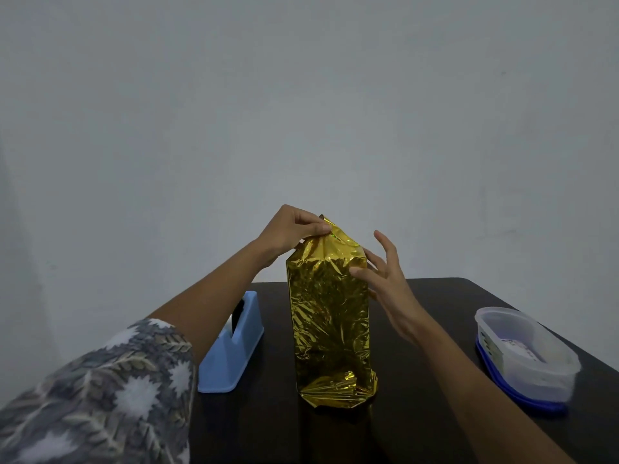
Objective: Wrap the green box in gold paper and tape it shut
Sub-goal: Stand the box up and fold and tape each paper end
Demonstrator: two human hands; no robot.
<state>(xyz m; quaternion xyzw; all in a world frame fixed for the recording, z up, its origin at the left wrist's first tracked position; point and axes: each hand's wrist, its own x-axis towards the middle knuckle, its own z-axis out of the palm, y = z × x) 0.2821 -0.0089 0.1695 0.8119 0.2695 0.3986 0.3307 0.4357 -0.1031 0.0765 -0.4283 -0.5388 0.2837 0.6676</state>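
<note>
A tall box wrapped in crinkled gold paper [330, 316] stands upright in the middle of the dark table [418, 329]. The green box itself is hidden, apart from a tiny green glint near the top fold. My left hand [292, 229] pinches the gathered paper at the top of the package. My right hand [382, 272] is spread with straight fingers, its thumb and fingertips touching the upper right side of the package. At the bottom the paper is folded in loose pleats.
A light blue tape dispenser [234, 349] sits left of the package, partly behind my left forearm. At the right edge of the table lies an oval clear plastic container on a blue lid [526, 356]. A plain grey wall rises behind the table.
</note>
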